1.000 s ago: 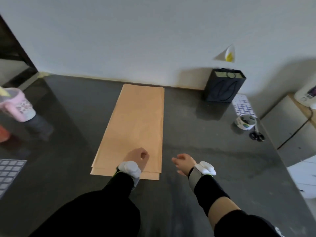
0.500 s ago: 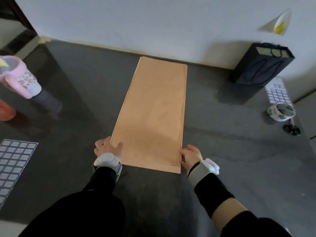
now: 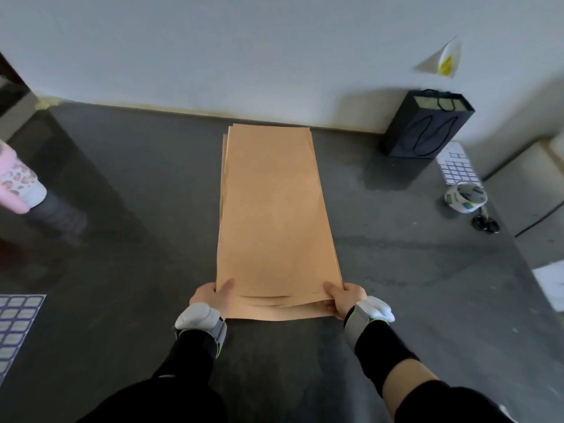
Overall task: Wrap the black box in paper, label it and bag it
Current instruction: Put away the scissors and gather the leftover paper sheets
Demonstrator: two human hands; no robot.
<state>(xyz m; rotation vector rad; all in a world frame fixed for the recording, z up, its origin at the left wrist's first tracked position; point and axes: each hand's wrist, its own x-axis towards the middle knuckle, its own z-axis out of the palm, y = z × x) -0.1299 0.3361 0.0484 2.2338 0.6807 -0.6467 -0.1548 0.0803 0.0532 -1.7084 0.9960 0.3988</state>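
Paper [image 3: 274, 215] is lying in a stack in the middle of the dark table [image 3: 122, 270], and you are holding its near edge at both corners. Your left hand [image 3: 210, 297] is pinching the left corner, with the thumb on top and the fingers curled under. Your right hand [image 3: 345, 300] is gripping the right corner in the same way. Several sheets are rising together under your thumbs, while the lowest one is lying flat. I think the danger is here: you are probably taking more than one sheet, and if you are pulling unevenly, the pile is going to fan out or crease. The black box is not showing anywhere. The black bag [image 3: 427, 126] is standing at the far right by the wall, well apart.
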